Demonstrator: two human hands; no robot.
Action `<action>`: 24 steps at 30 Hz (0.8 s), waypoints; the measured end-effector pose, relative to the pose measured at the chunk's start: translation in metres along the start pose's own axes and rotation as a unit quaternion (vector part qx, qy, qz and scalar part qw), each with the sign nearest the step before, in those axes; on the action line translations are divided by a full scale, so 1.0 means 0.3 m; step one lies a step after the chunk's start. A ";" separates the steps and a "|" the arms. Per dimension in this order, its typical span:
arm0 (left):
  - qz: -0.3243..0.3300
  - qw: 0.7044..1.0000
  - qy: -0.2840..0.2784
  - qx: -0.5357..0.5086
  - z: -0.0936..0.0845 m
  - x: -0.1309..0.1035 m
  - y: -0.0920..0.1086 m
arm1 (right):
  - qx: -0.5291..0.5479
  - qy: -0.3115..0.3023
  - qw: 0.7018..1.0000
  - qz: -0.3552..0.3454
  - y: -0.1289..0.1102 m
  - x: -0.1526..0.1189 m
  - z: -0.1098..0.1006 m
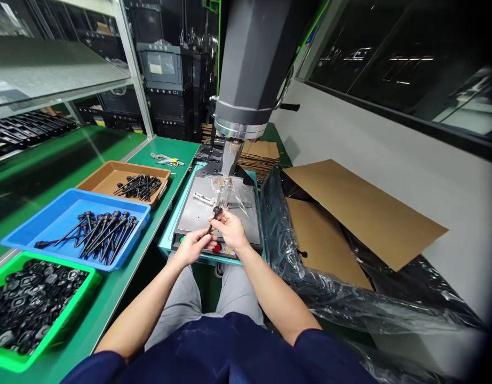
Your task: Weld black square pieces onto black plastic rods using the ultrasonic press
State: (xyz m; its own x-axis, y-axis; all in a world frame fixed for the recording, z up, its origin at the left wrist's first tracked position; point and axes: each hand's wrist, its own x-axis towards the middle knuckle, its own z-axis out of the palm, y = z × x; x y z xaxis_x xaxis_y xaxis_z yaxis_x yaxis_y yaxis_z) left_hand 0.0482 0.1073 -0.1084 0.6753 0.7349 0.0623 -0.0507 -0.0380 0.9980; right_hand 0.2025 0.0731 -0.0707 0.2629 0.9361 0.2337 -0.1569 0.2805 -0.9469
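Both hands are on a black plastic rod with a round knobbed head [217, 211], held tilted over the front of the machine's metal base plate [190, 217]. My right hand [231, 230] pinches it just below the head. Around its lower end close the fingers of my left hand [195, 245], which partly hide it. Just beyond the rod, under the machine's tapered metal horn [231, 157], stands a clear fixture [227, 193] with loose clear film about it.
On the green bench at left are a blue tray [20, 234] of black rods, a brown tray [97, 178] of shorter black parts and a green tray [94, 282] of black round pieces. Pliers [166, 159] lie behind. At right, cardboard sheets [362, 208] rest on a plastic-lined box [284, 256].
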 end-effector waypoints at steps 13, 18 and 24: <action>0.125 0.972 0.104 0.170 -0.074 -0.006 0.006 | -0.297 -0.035 0.924 -0.239 0.013 -0.070 0.105; 0.086 0.979 0.118 0.144 -0.082 -0.013 0.002 | -0.290 -0.037 0.933 -0.211 0.025 -0.071 0.120; 0.083 0.975 0.115 0.173 -0.089 -0.022 -0.007 | -0.284 -0.026 0.937 -0.203 0.042 -0.063 0.126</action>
State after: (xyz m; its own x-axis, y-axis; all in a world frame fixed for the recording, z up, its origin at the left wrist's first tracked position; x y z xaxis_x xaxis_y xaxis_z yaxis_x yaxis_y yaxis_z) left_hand 0.0244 0.1206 -0.1112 0.4935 0.8305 0.2582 0.1326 -0.3652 0.9214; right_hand 0.1596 0.0670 -0.0787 0.1428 0.7902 0.5960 0.4813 0.4707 -0.7394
